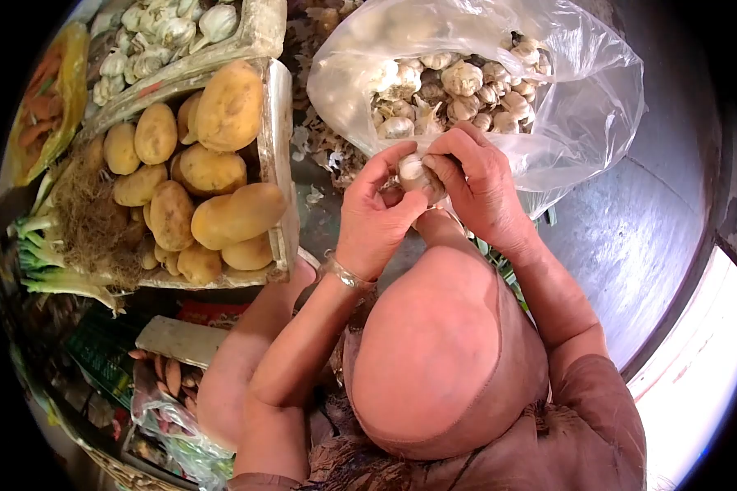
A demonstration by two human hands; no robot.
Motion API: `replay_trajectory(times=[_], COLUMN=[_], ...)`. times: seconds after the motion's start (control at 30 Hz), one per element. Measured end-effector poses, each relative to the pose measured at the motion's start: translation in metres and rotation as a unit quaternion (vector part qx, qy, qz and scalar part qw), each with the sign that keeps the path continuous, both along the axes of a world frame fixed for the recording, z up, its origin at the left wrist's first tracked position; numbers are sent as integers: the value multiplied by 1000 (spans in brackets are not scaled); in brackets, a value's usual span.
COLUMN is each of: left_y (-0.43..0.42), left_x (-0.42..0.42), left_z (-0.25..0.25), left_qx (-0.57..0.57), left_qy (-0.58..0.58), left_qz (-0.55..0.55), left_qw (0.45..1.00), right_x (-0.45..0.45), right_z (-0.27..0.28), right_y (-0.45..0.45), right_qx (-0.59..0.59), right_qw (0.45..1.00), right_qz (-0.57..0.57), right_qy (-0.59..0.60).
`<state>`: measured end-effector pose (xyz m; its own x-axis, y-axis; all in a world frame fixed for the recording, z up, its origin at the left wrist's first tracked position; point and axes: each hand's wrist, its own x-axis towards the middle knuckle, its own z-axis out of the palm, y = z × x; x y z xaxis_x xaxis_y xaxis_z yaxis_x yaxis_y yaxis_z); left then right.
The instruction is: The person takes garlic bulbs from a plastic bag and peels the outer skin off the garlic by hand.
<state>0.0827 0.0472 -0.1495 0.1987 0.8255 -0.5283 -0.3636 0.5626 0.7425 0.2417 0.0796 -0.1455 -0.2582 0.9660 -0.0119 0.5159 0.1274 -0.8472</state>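
A whitish garlic bulb is held between both hands, above the knee and just in front of an open clear plastic bag. My left hand has its thumb and fingers curled round the bulb's left side. The fingers of my right hand pinch the bulb from the right. Inside the bag lie several garlic bulbs, some with purplish skin. Part of the held bulb is hidden by the fingers.
A box of potatoes stands at the left, with more garlic behind it. Green onions with roots lie at its left. Dry skins cover the floor beside the bag. Lower left is a green crate.
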Motion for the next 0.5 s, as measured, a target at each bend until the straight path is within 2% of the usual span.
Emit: replay_trajectory(times=[0.27, 0.33, 0.37, 0.43, 0.5], left_y=[2, -3, -2, 2, 6], left_x=[5, 8, 8, 6, 0], left_z=[5, 3, 3, 3, 3], left_qx=[58, 143, 143, 65, 61], left_qy=[75, 175, 175, 11, 1], left_qz=[-11, -66, -66, 15, 11], left_qw=[995, 972, 972, 998, 998], right_x=[-2, -3, -3, 1, 6], right_z=[-11, -17, -15, -10, -14], right_y=[-5, -7, -6, -5, -2], right_qx=[-17, -153, -154, -260, -253], right_qw=[997, 964, 964, 908, 900], right_qz=[-66, -158, -158, -164, -183], right_qy=[41, 151, 150, 285, 303])
